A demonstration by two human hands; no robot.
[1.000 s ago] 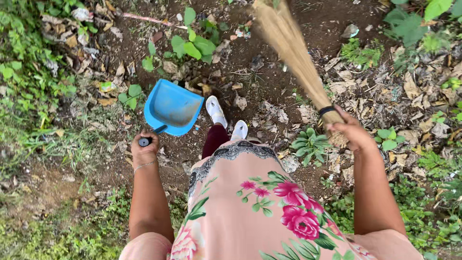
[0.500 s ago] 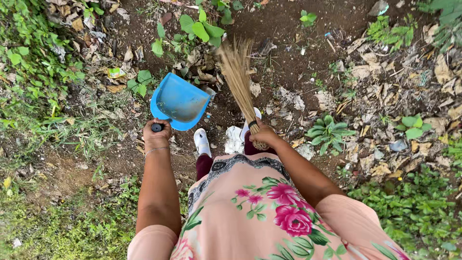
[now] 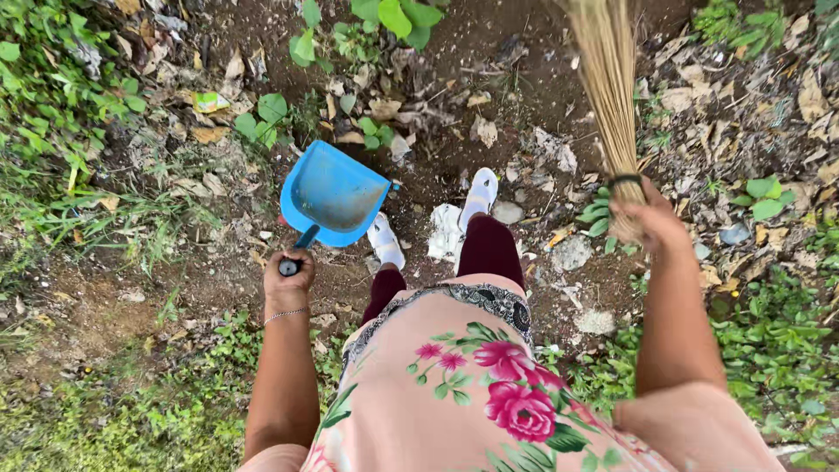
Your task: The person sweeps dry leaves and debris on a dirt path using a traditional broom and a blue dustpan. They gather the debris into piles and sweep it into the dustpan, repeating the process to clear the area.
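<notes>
the left hand (image 3: pixel 288 278) is closed around the dark handle of a blue dustpan (image 3: pixel 334 194), whose scoop sits just beyond the fist, above bare soil. the right hand (image 3: pixel 651 217) grips the bound end of a straw broom (image 3: pixel 607 83), its bristles fanning up and away from it. between the hands stand two white shoes (image 3: pixel 479 194) on dirt strewn with dry leaves (image 3: pixel 485 131) and pale stones (image 3: pixel 572 253).

One possible package: a crumpled wrapper (image 3: pixel 211 102), green and yellow, flat on the ground among dry leaves toward the upper left edge of the dirt patch, beside low green plants. Too small to confirm. No labels, signs or screens seen.
</notes>
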